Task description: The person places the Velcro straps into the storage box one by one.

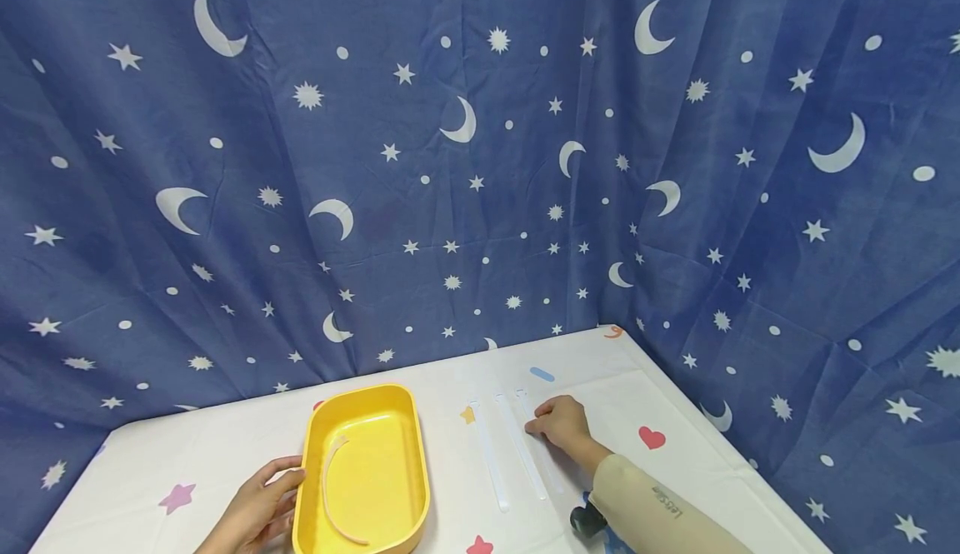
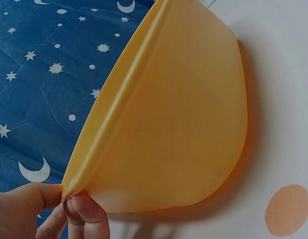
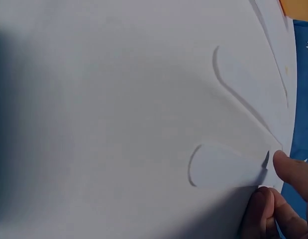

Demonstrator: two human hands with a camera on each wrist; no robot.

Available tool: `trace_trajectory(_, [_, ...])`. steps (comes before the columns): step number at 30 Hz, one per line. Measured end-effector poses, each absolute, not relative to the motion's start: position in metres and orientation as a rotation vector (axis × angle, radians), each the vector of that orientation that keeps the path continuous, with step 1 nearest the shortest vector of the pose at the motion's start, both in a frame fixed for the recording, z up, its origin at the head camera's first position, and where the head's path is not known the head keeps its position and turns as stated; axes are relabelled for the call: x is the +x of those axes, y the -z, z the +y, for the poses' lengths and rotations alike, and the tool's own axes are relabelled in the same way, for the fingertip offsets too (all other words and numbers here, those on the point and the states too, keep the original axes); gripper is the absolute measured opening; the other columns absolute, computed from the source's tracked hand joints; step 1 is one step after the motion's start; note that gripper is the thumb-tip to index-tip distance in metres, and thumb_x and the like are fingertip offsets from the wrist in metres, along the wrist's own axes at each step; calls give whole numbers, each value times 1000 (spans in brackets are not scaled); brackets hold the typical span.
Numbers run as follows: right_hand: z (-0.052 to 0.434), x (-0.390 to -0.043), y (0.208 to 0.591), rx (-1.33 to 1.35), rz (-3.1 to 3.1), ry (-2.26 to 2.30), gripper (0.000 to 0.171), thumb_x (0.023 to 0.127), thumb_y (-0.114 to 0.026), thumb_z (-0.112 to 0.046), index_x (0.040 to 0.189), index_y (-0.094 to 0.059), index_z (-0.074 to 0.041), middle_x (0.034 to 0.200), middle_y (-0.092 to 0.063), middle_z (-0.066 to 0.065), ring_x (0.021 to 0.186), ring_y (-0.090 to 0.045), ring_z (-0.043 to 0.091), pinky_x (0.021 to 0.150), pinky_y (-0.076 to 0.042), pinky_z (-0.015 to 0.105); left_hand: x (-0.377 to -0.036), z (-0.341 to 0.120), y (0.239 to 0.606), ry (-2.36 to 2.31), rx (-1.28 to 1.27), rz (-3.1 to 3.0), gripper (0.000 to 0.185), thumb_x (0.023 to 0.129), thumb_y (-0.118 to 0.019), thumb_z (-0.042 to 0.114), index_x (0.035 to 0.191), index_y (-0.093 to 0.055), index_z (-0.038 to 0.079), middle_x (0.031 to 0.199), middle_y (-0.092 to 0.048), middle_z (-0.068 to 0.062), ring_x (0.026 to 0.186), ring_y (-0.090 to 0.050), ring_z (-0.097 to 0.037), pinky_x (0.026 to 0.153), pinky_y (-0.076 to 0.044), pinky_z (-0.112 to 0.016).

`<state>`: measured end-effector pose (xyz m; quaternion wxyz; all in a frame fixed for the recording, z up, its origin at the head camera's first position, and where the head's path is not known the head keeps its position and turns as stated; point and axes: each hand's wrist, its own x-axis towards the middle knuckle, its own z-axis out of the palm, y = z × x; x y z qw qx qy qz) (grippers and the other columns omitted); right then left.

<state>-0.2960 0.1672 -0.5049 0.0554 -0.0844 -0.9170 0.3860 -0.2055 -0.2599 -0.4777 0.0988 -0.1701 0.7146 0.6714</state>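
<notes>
My left hand (image 1: 258, 508) grips the left rim of a yellow plastic tub (image 1: 423, 487), thumb on the edge and fingers under it. In the left wrist view the tub's smooth outer wall (image 2: 173, 114) fills the middle. Inside the tub a thin pale strip (image 1: 327, 487) lies bent in a curve. To its right, several long flat white strips lie side by side, among them a left strip (image 1: 489, 454) and a middle strip (image 1: 522, 447). My right hand (image 1: 564, 423) pinches the rightmost white strip (image 3: 223, 167) between thumb and fingers, low over the table.
A white tablecloth (image 1: 615, 387) printed with coloured shapes covers the table. Blue curtains (image 1: 420, 204) with moons and stars rise behind it and along the right side. A black device (image 1: 587, 521) sits by the right forearm.
</notes>
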Motion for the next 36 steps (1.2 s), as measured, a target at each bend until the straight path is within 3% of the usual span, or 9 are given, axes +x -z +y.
trace_trajectory(13, [165, -296, 502, -244, -2760, -1138, 16, 69, -84, -3, 80, -73, -2, 66, -63, 1, 66, -56, 15, 62, -48, 29, -208, -259, 476, -1971, -524, 2116, 46, 100, -56, 21, 137, -42, -2, 91, -67, -3, 74, -65, -12, 62, -57, -26])
trace_trajectory(36, [161, -294, 501, -274, -2758, -1123, 12, 68, -80, 0, 75, -71, -4, 68, -62, 2, 68, -56, 17, 66, -50, 32, -207, -259, 477, -1974, -504, 2124, 46, 100, -56, 20, 136, -43, -4, 91, -66, -2, 73, -63, -11, 60, -56, -25])
